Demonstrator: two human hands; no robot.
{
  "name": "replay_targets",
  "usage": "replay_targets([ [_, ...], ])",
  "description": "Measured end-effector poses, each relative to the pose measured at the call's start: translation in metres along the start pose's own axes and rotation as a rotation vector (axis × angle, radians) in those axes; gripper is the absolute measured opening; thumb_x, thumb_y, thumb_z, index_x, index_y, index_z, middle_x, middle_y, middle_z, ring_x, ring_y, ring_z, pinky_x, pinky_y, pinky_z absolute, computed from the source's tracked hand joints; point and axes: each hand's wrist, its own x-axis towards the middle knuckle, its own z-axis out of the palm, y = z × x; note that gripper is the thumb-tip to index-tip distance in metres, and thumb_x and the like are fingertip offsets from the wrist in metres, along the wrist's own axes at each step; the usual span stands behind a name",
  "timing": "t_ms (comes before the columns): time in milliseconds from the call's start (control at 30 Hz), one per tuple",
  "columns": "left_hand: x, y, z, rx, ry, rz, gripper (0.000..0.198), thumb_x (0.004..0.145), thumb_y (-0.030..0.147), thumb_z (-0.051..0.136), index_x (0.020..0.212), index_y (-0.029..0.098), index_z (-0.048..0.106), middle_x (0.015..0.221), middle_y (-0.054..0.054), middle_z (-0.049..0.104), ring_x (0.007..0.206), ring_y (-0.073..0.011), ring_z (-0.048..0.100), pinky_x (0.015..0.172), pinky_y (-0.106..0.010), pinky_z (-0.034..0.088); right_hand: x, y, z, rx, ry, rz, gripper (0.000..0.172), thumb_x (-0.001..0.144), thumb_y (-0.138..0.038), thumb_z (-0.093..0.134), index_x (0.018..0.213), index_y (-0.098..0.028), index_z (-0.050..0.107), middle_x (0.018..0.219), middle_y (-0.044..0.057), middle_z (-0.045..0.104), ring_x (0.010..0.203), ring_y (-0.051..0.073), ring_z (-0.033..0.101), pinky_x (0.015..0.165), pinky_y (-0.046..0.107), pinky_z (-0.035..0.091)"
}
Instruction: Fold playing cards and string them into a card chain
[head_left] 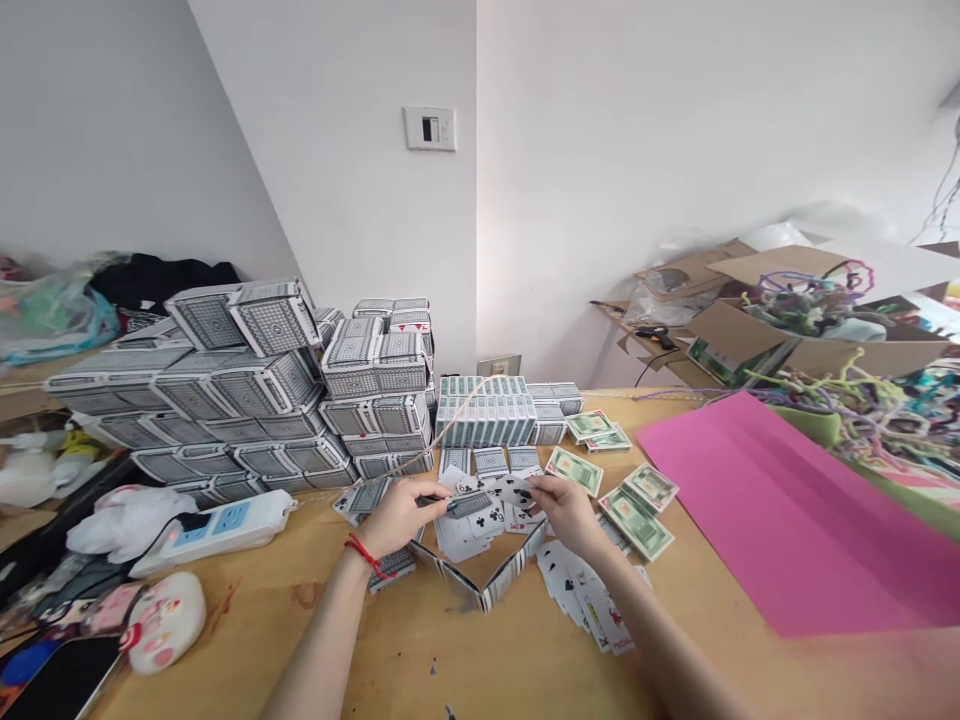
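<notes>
Logging the head view from my remote station, grip first, with twelve o'clock straight ahead and away from me.

Item one: left grip [401, 515], a red cord bracelet [367, 557] at its wrist. Clenched, as far as I can read it, on a grey-backed playing card [469, 505], whose long axis lies roughly level and points toward three o'clock, into the gap between the hands.

Item two: right grip [566, 508]. Pinching a small fan of face-up cards [514, 490] on its nine o'clock side. The fan is the nearer lot to this grip, and the grey-backed card the nearer to the left. Whether the two lots touch I cannot tell.

Item three: a loose heap of cards [465, 535] directly under the gap between the grips, lying on the wooden counter [315, 640].

Item four: a V-shaped row of cards on edge [480, 585] at six o'clock, just below the heap.

Item five: a spread of face-up cards [585, 600] at five o'clock from the right grip.

Item six: banknote-printed cards [637, 525] at three o'clock.

Item seven: an upright block of green-backed cards [487, 412] at twelve o'clock.

Item eight: stacked structures of grey-backed cards [240, 390] at ten o'clock.

Item nine: a power strip [214, 532] at eight o'clock.

Item ten: a pink sheet [787, 510] at three o'clock, well apart.
</notes>
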Motion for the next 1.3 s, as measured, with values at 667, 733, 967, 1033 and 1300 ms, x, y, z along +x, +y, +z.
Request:
replay_targets([
  [667,-0.001,0.001,-0.001,0.002,0.0,-0.003,0.019,0.073,0.026,0.053,0.08,0.02,0.07,0.09,-0.003,0.07,0.084,-0.0171,0.061,0.079,-0.025,0.044,-0.002,-0.002,0.0,-0.043,-0.006,-0.053,0.025,0.078,-0.028,0.045,0.083,-0.02,0.068,0.076,0.004,0.067,0.06,0.017,0.06,0.059,0.028,0.049],
  [733,-0.001,0.002,-0.001,0.004,-0.002,-0.006,0.02,0.074,0.026,0.052,0.08,0.02,0.069,0.09,-0.003,0.07,0.084,-0.0172,0.061,0.078,-0.024,0.045,-0.003,-0.002,-0.001,-0.119,-0.023,-0.104,0.027,0.079,-0.023,0.043,0.088,-0.019,0.068,0.079,0.005,0.068,0.067,0.018,0.061,0.062,0.029,0.048],
  [967,0.0,0.003,0.003,0.076,0.023,0.018,0.019,0.073,0.028,0.054,0.08,0.019,0.069,0.088,-0.003,0.07,0.084,-0.0174,0.061,0.077,-0.024,0.044,-0.006,-0.01,-0.003,-0.337,-0.125,-0.26,0.042,0.077,-0.007,0.033,0.106,-0.019,0.061,0.089,0.007,0.067,0.08,0.019,0.06,0.072,0.029,0.045],
  [1033,0.0,0.003,0.004,0.092,0.029,0.015,0.019,0.073,0.028,0.054,0.08,0.019,0.069,0.088,-0.003,0.07,0.084,-0.0179,0.06,0.077,-0.025,0.044,-0.007,-0.012,-0.003,-0.376,-0.141,-0.272,0.043,0.077,-0.006,0.033,0.106,-0.019,0.061,0.092,0.008,0.066,0.082,0.019,0.06,0.073,0.029,0.045],
  [1300,0.001,0.0,0.005,0.082,0.006,0.028,0.018,0.073,0.027,0.054,0.08,0.02,0.069,0.089,-0.004,0.069,0.085,-0.0178,0.06,0.079,-0.027,0.044,-0.007,-0.013,-0.005,-0.536,-0.182,-0.284,0.051,0.066,0.0,0.033,0.105,-0.018,0.062,0.073,0.006,0.065,0.065,0.017,0.057,0.059,0.024,0.042],
])
